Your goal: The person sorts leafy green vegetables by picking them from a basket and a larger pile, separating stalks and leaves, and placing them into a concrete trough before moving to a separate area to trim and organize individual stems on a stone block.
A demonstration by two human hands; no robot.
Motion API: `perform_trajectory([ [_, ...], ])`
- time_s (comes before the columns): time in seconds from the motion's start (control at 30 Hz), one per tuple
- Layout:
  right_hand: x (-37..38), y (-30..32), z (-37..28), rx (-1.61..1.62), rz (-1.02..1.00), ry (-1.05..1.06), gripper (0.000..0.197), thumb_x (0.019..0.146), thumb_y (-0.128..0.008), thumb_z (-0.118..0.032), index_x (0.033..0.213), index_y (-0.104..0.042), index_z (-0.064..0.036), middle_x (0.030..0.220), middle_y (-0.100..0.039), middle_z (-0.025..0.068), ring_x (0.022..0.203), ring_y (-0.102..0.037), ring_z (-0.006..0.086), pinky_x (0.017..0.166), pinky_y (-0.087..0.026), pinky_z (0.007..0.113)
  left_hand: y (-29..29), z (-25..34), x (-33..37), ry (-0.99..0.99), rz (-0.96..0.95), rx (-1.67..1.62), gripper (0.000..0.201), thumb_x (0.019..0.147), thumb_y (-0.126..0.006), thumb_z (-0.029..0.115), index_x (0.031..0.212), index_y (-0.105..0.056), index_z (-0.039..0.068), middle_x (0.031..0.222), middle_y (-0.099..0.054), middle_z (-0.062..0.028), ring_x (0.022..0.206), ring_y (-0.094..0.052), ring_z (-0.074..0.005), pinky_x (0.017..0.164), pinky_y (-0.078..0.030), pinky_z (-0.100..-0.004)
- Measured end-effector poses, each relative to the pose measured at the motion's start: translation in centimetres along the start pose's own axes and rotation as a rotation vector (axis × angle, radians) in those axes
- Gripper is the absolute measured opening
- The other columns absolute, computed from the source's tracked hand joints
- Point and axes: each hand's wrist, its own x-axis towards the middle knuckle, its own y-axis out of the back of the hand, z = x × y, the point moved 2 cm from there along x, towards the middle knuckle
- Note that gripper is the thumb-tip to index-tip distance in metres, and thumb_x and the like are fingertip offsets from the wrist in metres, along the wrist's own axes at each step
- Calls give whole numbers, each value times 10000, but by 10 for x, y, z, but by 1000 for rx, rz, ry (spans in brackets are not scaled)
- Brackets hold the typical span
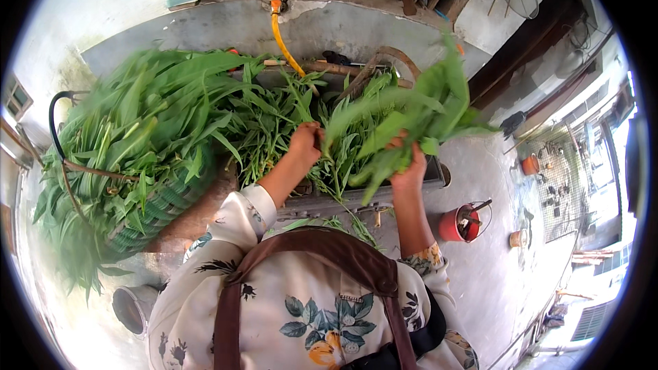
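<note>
Behind the trough (356, 197) heaped with greens (264, 113) runs a grey wall (199, 33); you seem to be sorting by handfuls. Your right hand (409, 164) grips a leafy bunch (425, 106) above the trough's right end; your left hand (306, 144) curls nearby, its hold unclear. Next probably calls for setting that bunch down.

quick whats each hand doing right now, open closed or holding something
Left hand: curled, but whether it grips anything cannot be told.
Right hand: closed, holding a bunch of green leaves.
</note>
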Motion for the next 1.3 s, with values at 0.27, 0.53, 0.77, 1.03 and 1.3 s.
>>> perform_trajectory([
  [0.27,-2,-1,-63,-242,-30,169,250,764,-556,-156,960,-479,-21,877,-524,93,722,-493,187,646,-415,329,-15,-3,-30,-175,-123,137,50,859,-371,94,836,-415,100,622,-448,-45,508,-433,-154,490,-419,-314],
  [0.53,-17,8,-49,-482,108,-76,289,726,-567,10,1002,-484,-19,886,-560,107,781,-546,227,674,-459,356,-27,-30,-39,-315,-158,242,19,839,-422,70,828,-408,66,656,-475,-59,557,-496,-163,513,-400,-267],
  [0.77,-19,31,-9,-417,164,-221,374,671,-566,62,1014,-457,-39,876,-551,73,828,-537,217,700,-446,385,-48,-88,-62,-322,-172,406,69,823,-477,108,765,-471,71,587,-513,-37,486,-479,-130,438,-374,-229],
  [1.03,-55,30,-7,-344,-85,-249,214,731,-515,-18,937,-464,9,801,-536,101,662,-522,212,583,-455,347,-22,-83,-54,-244,69,317,102,842,-410,111,783,-463,46,563,-435,-31,427,-431,-157,396,-390,-273],
  [1.3,-39,-13,-91,-435,-26,-25,233,720,-533,-72,934,-474,0,751,-525,124,670,-517,217,604,-444,367,29,-51,-51,-234,314,703,353,850,-438,202,1118,-413,-26,716,-540,-104,550,-494,-179,555,-442,-312],
])
